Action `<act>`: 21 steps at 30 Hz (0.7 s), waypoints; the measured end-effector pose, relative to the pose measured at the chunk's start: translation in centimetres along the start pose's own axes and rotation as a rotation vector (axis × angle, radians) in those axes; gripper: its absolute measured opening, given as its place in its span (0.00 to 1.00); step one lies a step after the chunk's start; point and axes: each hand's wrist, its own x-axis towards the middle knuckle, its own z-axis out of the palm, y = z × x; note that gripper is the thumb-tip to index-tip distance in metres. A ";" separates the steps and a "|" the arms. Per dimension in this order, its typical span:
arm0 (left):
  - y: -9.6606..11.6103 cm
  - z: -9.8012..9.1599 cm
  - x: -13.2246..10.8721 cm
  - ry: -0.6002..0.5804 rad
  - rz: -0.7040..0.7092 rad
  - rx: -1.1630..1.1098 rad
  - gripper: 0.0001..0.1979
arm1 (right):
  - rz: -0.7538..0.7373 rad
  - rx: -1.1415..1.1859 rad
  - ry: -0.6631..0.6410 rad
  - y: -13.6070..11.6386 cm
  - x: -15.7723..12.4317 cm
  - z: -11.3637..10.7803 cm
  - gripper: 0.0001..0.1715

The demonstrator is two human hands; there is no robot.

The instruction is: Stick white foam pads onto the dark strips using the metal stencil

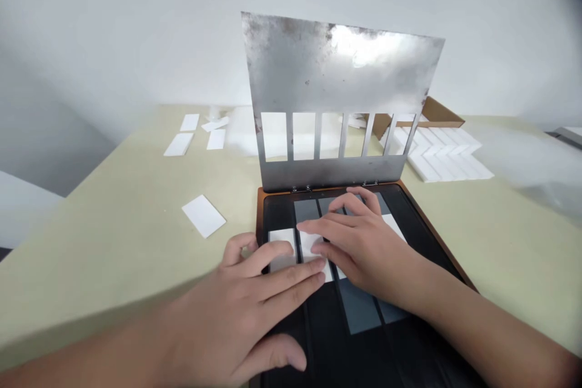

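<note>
A black mat (291, 339) with an orange-brown rim lies on the pale table, and a scratched metal plate (336, 73) stands hinged upright along its far edge. Several rectangular windows cut through the plate's lower part. My left hand (240, 309) lies flat over the near left, fingertips on a white card (282, 248) and reaching a second white card (311, 247). My right hand (364, 248) rests on that second card too, its fingers spread across the mat. A third white card (393, 225) shows past my right hand. Grey-blue strips (358, 306) mark the mat.
A loose white card (204, 216) lies left of the mat on the pale green table (113, 254). Several more white cards (179, 143) lie farther back. At the back right, rows of white cards (439, 154) lie before a cardboard box (436, 112).
</note>
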 end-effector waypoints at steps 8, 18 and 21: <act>0.5 -0.1 0.0 -0.012 -0.031 0.011 0.28 | -0.069 0.027 -0.130 0.4 -0.3 -1.5 0.39; 0.4 0.3 -0.6 -0.067 -0.054 0.014 0.31 | 0.011 0.058 -0.181 0.0 0.1 -2.3 0.25; 0.5 0.2 -0.4 -0.091 -0.062 -0.003 0.33 | 0.022 -0.006 -0.170 -0.1 0.1 -2.2 0.31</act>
